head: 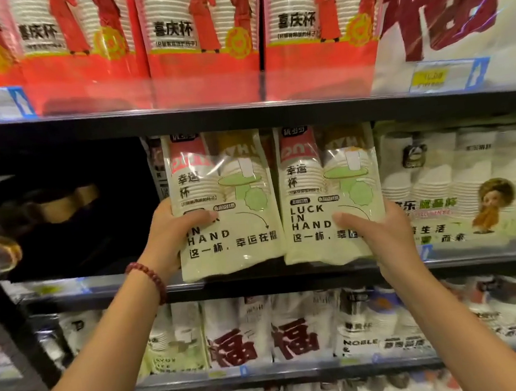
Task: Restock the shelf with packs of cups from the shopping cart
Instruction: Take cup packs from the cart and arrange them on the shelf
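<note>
Two pale green "LUCK IN HAND" packs of cups stand upright side by side at the front of the middle shelf (259,279). My left hand (171,233) grips the left pack (231,230) at its left edge, thumb across its front. My right hand (378,230) grips the right pack (313,189) at its lower right corner, thumb on the front. Both pack bottoms sit at the shelf's front lip. The shopping cart is out of view.
A dark gap (70,208) opens on the middle shelf left of the packs. White cup packs (459,187) fill the right of that shelf. Red cup packs (202,42) line the upper shelf. Several more cup packs (264,331) fill the lower shelves.
</note>
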A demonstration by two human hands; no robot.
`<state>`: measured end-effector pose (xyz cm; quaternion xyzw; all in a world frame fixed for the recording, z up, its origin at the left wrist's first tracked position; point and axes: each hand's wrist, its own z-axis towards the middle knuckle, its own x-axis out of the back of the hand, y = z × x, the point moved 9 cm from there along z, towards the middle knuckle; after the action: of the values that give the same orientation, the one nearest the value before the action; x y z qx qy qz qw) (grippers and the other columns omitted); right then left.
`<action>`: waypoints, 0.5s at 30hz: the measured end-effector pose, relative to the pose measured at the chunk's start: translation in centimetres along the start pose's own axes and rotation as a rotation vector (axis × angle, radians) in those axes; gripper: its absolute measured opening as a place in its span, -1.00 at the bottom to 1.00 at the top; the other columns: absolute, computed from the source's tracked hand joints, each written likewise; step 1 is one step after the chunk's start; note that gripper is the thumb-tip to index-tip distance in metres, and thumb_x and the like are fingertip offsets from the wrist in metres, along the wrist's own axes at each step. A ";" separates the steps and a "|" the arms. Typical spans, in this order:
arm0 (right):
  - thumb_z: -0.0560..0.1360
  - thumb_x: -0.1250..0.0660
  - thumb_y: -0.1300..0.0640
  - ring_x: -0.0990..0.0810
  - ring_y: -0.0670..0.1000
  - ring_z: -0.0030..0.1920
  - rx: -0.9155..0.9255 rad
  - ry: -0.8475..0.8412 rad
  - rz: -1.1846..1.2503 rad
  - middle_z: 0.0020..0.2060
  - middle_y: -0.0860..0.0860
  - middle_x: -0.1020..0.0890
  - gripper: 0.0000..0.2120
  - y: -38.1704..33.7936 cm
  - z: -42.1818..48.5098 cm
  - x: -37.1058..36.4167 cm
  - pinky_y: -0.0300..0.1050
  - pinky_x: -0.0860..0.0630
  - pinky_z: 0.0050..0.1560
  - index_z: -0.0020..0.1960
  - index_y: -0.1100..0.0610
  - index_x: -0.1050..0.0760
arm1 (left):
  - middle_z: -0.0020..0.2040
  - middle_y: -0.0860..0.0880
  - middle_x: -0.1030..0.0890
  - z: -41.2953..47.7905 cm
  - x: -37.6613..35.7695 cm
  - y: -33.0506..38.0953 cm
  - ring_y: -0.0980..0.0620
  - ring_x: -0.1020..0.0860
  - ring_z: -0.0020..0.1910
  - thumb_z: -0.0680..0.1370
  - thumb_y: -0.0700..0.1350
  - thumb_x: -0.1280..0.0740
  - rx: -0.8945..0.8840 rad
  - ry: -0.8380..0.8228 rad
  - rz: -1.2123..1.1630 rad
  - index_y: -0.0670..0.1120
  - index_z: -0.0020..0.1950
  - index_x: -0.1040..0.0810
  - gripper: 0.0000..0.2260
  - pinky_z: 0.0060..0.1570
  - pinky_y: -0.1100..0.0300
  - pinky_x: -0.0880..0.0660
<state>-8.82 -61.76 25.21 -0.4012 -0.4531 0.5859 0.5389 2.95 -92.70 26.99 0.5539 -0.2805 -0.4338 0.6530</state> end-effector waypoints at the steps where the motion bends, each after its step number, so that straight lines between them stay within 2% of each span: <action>1: 0.25 -0.58 0.14 -0.66 -0.03 -0.02 0.006 0.011 -0.003 -0.04 -0.04 -0.69 -0.53 0.1 0.4 -0.1 -0.04 -0.59 -0.01 0.13 0.06 -0.56 | -0.04 -0.20 -0.67 0.4 0.0 0.0 -0.19 -0.67 -0.12 0.27 -0.30 -0.48 -0.013 0.006 0.009 -0.19 0.08 -0.53 -0.61 -0.18 -0.07 -0.61; 3: 0.27 -0.57 0.19 -0.65 -0.05 -0.04 0.025 0.033 -0.007 -0.05 -0.04 -0.68 -0.55 0.2 1.0 0.0 -0.08 -0.60 -0.03 0.12 0.08 -0.55 | -0.05 -0.18 -0.67 1.3 -0.1 -0.3 -0.16 -0.68 -0.11 0.34 -0.35 -0.45 -0.042 0.004 0.044 -0.17 0.07 -0.53 -0.67 -0.24 0.01 -0.61; 5: 0.24 -0.59 0.16 -0.64 -0.04 -0.01 0.032 0.051 -0.016 -0.02 -0.04 -0.66 -0.51 0.7 1.6 0.0 -0.06 -0.60 -0.01 0.14 0.07 -0.53 | -0.04 -0.15 -0.68 2.1 -0.5 -0.8 -0.11 -0.68 -0.10 0.30 -0.32 -0.47 -0.077 -0.017 0.100 -0.15 0.06 -0.53 -0.64 -0.28 0.08 -0.61; 8: 0.16 -0.59 -0.01 -0.59 0.00 0.04 0.067 0.096 -0.114 0.02 -0.06 -0.61 -0.42 1.6 2.1 0.0 0.05 -0.56 0.07 0.12 -0.01 -0.47 | 0.05 -0.16 -0.64 3.3 -0.4 -2.0 -0.10 -0.66 -0.04 0.29 -0.31 -0.52 -0.075 0.021 0.145 -0.20 0.16 -0.44 -0.50 -0.19 0.05 -0.62; 12: 0.24 -0.58 0.05 -0.52 -0.01 0.04 0.151 0.153 -0.244 -0.03 -0.15 -0.51 -0.40 1.6 2.5 -0.2 -0.05 -0.48 0.02 0.18 0.03 -0.38 | 0.08 -0.19 -0.61 4.4 -0.1 -3.1 -0.12 -0.64 -0.02 0.15 -0.14 -0.61 -0.068 0.048 0.230 -0.26 0.20 -0.37 -0.27 -0.13 -0.04 -0.62; 15: 0.25 -0.58 0.04 -0.52 0.01 0.08 0.165 0.147 -0.266 0.06 -0.06 -0.52 -0.30 2.0 3.1 -0.5 -0.03 -0.49 0.07 0.28 0.08 -0.33 | 0.07 -0.15 -0.57 4.9 0.2 -4.0 -0.07 -0.61 -0.01 0.25 -0.30 -0.57 -0.056 0.086 0.258 -0.20 0.15 -0.32 -0.41 -0.15 0.06 -0.59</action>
<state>-12.31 -62.60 24.12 -0.3337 -0.4118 0.5136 0.6747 -2.14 -95.27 24.18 0.5128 -0.3090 -0.3296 0.7300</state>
